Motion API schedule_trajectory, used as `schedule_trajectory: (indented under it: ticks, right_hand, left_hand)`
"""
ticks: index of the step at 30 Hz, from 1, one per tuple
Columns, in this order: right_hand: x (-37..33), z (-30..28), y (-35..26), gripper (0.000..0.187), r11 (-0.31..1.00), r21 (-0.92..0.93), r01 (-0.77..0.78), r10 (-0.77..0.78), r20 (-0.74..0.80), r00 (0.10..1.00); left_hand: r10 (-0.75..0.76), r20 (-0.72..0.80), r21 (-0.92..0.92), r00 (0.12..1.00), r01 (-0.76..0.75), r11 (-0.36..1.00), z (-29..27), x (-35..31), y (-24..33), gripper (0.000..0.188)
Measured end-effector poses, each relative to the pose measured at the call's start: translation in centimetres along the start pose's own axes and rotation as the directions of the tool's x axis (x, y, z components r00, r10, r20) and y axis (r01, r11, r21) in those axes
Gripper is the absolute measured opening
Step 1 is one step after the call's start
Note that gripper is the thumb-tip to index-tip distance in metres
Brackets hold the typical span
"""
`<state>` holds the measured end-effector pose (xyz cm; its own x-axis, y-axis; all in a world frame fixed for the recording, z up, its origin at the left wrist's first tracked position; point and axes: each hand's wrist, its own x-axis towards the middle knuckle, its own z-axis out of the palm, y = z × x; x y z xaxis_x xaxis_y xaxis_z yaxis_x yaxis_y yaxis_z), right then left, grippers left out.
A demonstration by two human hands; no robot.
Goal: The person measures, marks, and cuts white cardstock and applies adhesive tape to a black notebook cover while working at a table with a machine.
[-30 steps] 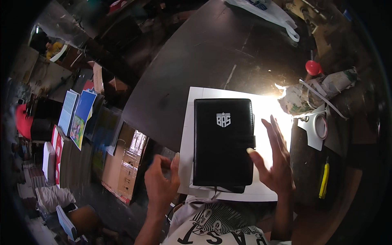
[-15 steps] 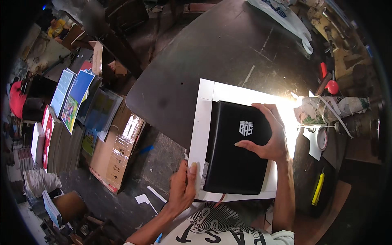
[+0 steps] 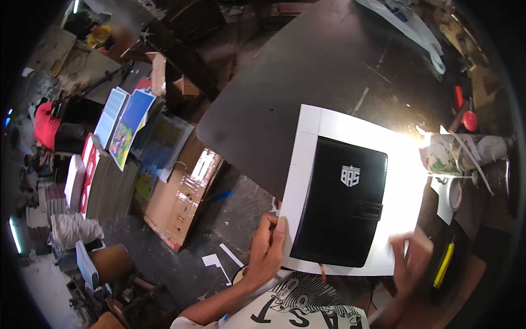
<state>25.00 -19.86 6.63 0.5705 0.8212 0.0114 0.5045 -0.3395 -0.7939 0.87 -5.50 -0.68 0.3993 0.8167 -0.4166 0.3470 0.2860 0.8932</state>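
A black notebook (image 3: 345, 236) with a white emblem and a strap clasp lies on a large white sheet (image 3: 329, 120) at the table's near edge. A thin brown ribbon (image 3: 323, 272) pokes out at its lower side. My left hand (image 3: 267, 245) pinches the sheet's left edge, thumb on top and fingers underneath. Off the notebook, by the sheet's lower right corner, is my right hand (image 3: 411, 255); motion smears its fingers, so I cannot tell what they do.
A bright lamp glares beside a cloth-wrapped bundle (image 3: 449, 151). Right of the sheet lie a tape roll (image 3: 455, 196) and a yellow cutter (image 3: 444, 266). A plastic bag (image 3: 405, 27) sits far right. Book stacks (image 3: 112, 183) and a cardboard box (image 3: 181, 203) stand left; people work beyond.
My right hand has let go of the notebook and pulled down and right. The strap clasp now shows. My left hand stays on the sheet's edge. The whole view has shifted.
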Motion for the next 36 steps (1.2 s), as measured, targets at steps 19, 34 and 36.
schedule_trajectory:
  ticks: [19,34,36]
  right_hand:
    - [-7.5,3.0,3.0,0.021,0.43,0.799,-0.421,0.626,0.072,0.776]
    - [-6.3,3.4,2.5,0.026,0.385,0.847,-0.367,0.598,0.073,0.798]
    - [-6.4,3.5,2.6,0.027,0.402,0.834,-0.377,0.587,0.081,0.805]
  left_hand:
    - [-0.11,0.144,-0.3,0.983,0.15,0.942,0.5,-2.6,-3.3,0.029]
    - [0.824,-0.188,0.694,0.535,-0.522,0.497,-6.2,10.0,5.3,0.045]
    - [0.638,-0.004,0.631,0.77,-0.493,0.599,-3.6,12.3,10.7,0.041]
